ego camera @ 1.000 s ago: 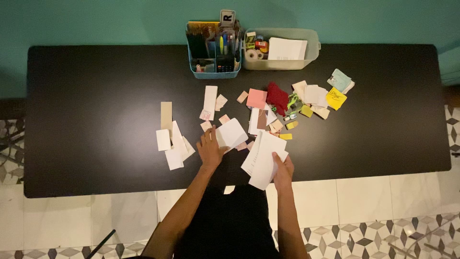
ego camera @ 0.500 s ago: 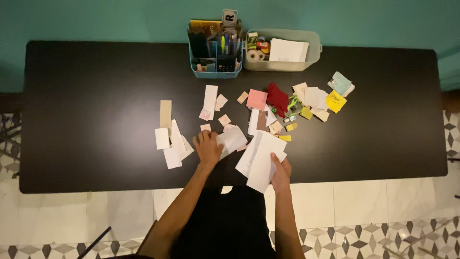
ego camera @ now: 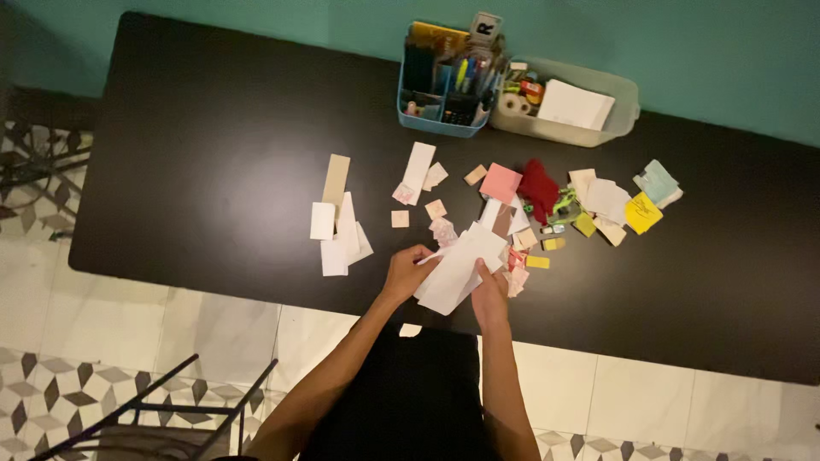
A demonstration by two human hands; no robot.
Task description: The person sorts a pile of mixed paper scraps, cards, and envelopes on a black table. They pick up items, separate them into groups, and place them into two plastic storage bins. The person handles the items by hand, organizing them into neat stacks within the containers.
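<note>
Two hands meet over table's [ego camera: 213, 128] near edge. Left hand [ego camera: 407, 271] and right hand [ego camera: 489, 294], fingers clamped on white paper stack [ego camera: 453, 271], forearms angled inward. Small paper pieces [ego camera: 337, 224] near left.
</note>
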